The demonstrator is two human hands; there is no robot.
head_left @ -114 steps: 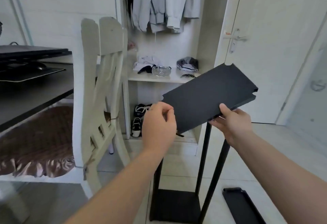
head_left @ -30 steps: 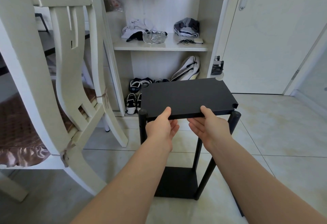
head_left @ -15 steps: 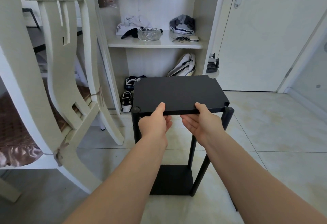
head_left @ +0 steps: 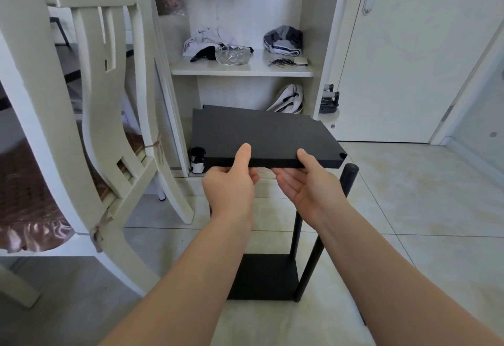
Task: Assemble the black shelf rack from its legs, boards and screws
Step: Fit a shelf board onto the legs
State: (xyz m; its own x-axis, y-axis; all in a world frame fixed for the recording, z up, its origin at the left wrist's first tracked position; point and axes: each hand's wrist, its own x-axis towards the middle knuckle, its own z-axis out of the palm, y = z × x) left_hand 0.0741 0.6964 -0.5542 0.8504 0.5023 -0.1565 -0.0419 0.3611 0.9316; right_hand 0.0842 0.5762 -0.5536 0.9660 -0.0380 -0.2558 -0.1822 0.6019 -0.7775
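The left hand (head_left: pixel 229 186) pinches the near long edge of the top board (head_left: pixel 261 135), thumb flat on the upper face and fingers curled beneath. Just beside it the right hand (head_left: pixel 311 186) grips the same edge palm-up, thumb on top and fingers tucked under the board. Between them the two hands hold the board by the middle of that edge.

The board is a matte black rectangular slab, smooth and fairly thick, with small curved notches cut into its corners. It hangs slightly tilted over the frame, its far left corner highest. The near right notch sits just beside the rounded top of a black cylindrical leg (head_left: pixel 348 182); whether they touch I cannot tell. A second slim leg (head_left: pixel 296 233) shows below the right wrist. Both run down to the bottom board (head_left: pixel 261 277), a flat black panel resting on the floor (head_left: pixel 409 209), which is glossy pale tile with thin grout lines.

To the right of the rack the tiles lie open as far as the white door (head_left: pixel 409 59). On the left a cream wooden chair (head_left: pixel 95 100) with curved slats and a brown satin cushion stands near. Behind the rack, a wardrobe shelf (head_left: pixel 240 70) carries a cut-glass bowl (head_left: pixel 233 55) and folded clothes.
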